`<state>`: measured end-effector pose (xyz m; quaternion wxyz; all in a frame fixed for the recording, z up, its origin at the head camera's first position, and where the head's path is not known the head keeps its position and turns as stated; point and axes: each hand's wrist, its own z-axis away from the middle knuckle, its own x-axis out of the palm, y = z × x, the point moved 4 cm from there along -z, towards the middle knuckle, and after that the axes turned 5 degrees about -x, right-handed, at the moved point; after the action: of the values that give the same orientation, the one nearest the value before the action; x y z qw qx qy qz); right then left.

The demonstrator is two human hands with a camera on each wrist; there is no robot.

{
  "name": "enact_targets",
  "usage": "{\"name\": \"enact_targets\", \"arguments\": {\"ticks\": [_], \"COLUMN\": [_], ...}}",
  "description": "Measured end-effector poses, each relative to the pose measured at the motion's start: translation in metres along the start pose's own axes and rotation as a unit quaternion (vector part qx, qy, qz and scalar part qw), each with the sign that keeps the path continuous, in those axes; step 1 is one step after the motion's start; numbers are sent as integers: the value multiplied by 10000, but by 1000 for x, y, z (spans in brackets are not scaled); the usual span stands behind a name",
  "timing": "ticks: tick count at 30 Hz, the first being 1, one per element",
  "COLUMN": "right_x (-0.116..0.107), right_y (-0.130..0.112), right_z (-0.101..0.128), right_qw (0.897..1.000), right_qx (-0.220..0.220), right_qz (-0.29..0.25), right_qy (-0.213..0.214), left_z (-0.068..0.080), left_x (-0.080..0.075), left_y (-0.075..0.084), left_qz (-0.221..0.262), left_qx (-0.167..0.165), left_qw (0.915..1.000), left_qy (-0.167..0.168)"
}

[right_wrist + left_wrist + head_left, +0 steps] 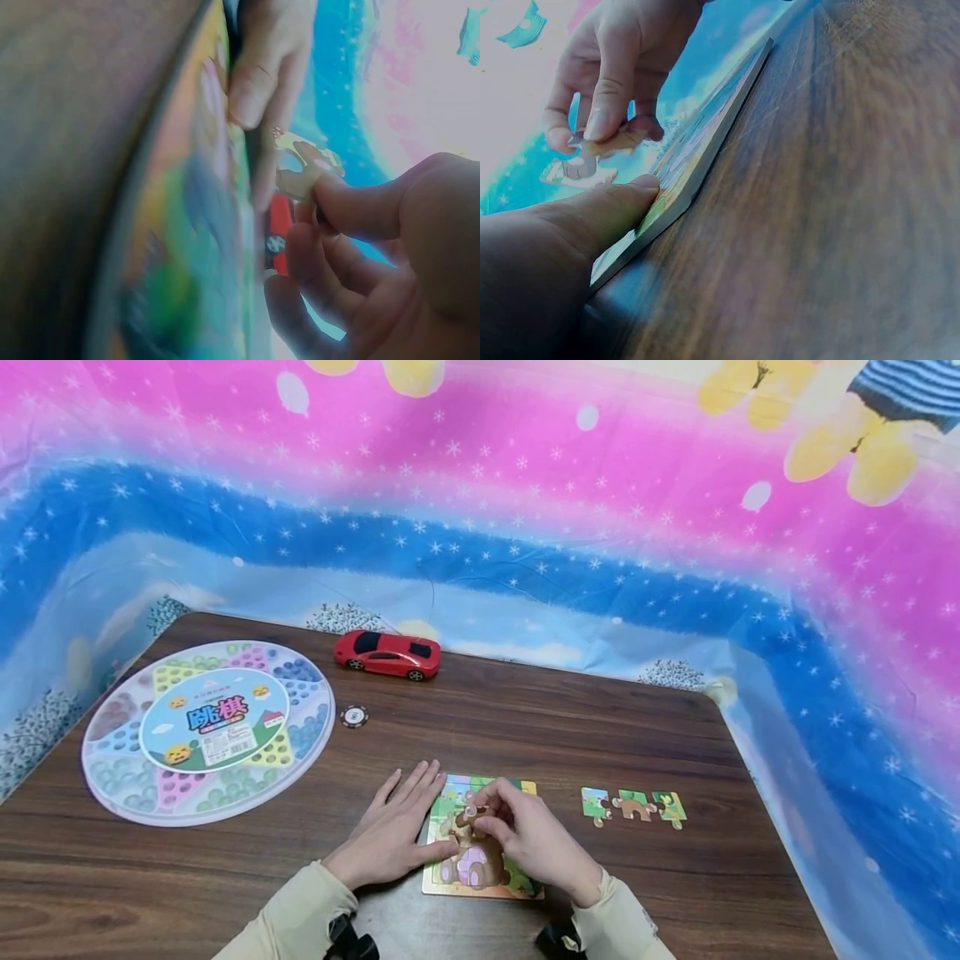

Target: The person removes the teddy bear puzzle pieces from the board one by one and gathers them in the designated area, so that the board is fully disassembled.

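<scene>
A square jigsaw board [525,789] with a bear picture lies on the brown table near the front edge. My left hand [397,831] lies flat beside its left edge, thumb [607,206] pressing against the board [705,142]. My right hand [517,827] hovers over the board and pinches a small brown puzzle piece [474,815] between thumb and fingers. The piece [604,146] hangs just above the board in the left wrist view; the right wrist view shows the piece [304,169] held at my fingertips.
Three loose puzzle pieces [634,806] lie in a row right of the board. A round Chinese checkers box [210,731] sits at the left, a red toy car [387,654] at the back, a small chip [354,716] between them.
</scene>
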<state>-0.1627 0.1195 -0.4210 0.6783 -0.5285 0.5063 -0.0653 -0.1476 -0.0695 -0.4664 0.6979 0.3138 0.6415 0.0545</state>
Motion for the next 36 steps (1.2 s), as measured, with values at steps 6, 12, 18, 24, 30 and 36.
{"name": "enact_targets", "arguments": {"ticks": [6,12,18,24,30,36], "right_x": [-16,-29,-44,-64,-81,-90], "right_y": [4,12,30,48,63,77], "right_z": [7,18,36,65,90,107], "right_qw": [9998,9989,9946,9845,9765,9634], "right_qx": [90,258,493,835,1141,1722], "right_qz": [11,68,378,930,1118,1413], "right_qy": [158,397,835,1231,1449,1489], "left_z": [-1,0,-1,-1,-1,-1], "left_x": [0,0,0,-1,-1,1], "left_y": [1,2,1,1,2,1], "left_qz": [-55,-43,-100,-94,-160,-156], "left_qx": [-6,-9,5,-41,-67,-69], "left_qw": [10000,10000,9999,9999,9998,9999], "left_qy": [26,10,35,13,49,30]}}
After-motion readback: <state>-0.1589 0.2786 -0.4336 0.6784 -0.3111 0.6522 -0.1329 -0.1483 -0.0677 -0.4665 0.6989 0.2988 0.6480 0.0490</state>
